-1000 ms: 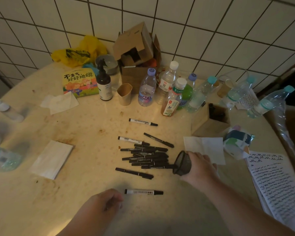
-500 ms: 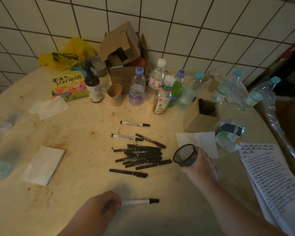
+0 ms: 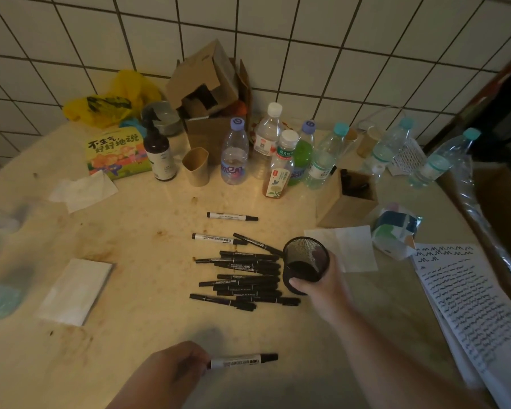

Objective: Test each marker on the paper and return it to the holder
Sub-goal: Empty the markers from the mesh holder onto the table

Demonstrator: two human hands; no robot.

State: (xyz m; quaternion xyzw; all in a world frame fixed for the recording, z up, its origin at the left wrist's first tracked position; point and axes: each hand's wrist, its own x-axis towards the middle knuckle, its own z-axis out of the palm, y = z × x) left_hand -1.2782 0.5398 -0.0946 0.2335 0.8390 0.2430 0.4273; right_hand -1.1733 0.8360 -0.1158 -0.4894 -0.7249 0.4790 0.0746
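My right hand (image 3: 322, 286) grips a black mesh holder (image 3: 306, 262), lifted and tilted with its empty mouth facing me, just right of a pile of several black markers (image 3: 242, 276) on the table. My left hand (image 3: 171, 371) near the bottom edge pinches the end of a white-barrelled marker (image 3: 242, 361) with a black cap, pointing right. Two more white markers (image 3: 230, 216) (image 3: 216, 238) lie above the pile. Paper covered with squiggle lines (image 3: 469, 308) lies at the right edge.
Several plastic bottles (image 3: 233, 154), a paper cup (image 3: 196, 166), a dark pump bottle (image 3: 160, 152), cardboard boxes (image 3: 210, 93) and a wooden box (image 3: 347, 202) crowd the back by the tiled wall. Tissues (image 3: 74, 290) (image 3: 348, 249) lie left and right of the markers.
My right hand lifted the mesh holder off the pile and turned its mouth upward toward me. My left hand took hold of the white marker's end and drew it nearer.
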